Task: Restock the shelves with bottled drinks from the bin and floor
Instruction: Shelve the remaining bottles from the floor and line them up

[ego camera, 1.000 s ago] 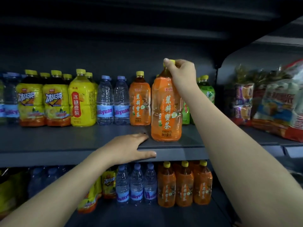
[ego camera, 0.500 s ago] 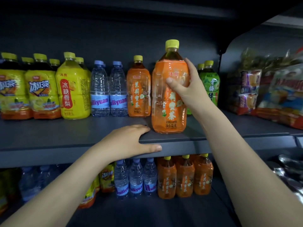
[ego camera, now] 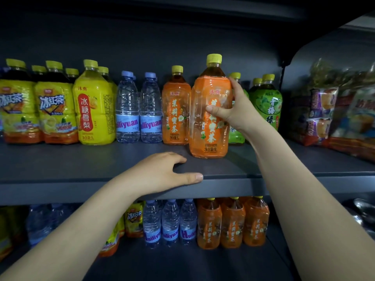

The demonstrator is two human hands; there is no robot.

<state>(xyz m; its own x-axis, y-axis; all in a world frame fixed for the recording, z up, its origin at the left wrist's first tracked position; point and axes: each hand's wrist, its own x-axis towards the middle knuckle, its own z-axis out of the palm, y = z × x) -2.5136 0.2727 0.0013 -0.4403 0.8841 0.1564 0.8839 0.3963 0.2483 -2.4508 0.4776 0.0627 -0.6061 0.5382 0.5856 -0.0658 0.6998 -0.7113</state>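
Dark grey store shelving, upper shelf [ego camera: 81, 163] at chest height, lower shelf [ego camera: 182, 264] under it, both stocked. Right hand [ego camera: 233, 112] grips the orange jasmine tea bottle [ego camera: 209, 136] at mid-body: thumb across the front of the label, fingers curled round its right side and back. Bottle upright, yellow cap [ego camera: 214, 58] on, base appears to sit on the upper shelf near the front edge, just in front of and right of a second orange tea bottle [ego camera: 176, 110] in the back row. Left hand [ego camera: 162, 173] lies palm down on the front edge of the upper shelf, left of the held bottle and not touching it; fingers loosely bent on the shelf top, thumb stretched along the front lip, nothing held. Back row on the upper shelf, left to right: iced tea bottles [ego camera: 54, 112] with yellow labels, yellow pear drink bottle [ego camera: 93, 106], two clear water bottles [ego camera: 127, 110], the orange tea, then green tea bottles [ego camera: 267, 104] partly behind the right hand. Snack packs [ego camera: 324, 114] in the next bay to the right. Lower shelf holds more water bottles [ego camera: 170, 222] and three orange tea bottles [ego camera: 233, 222], dim, and more yellow-label packs at left, partly hidden by the left arm.
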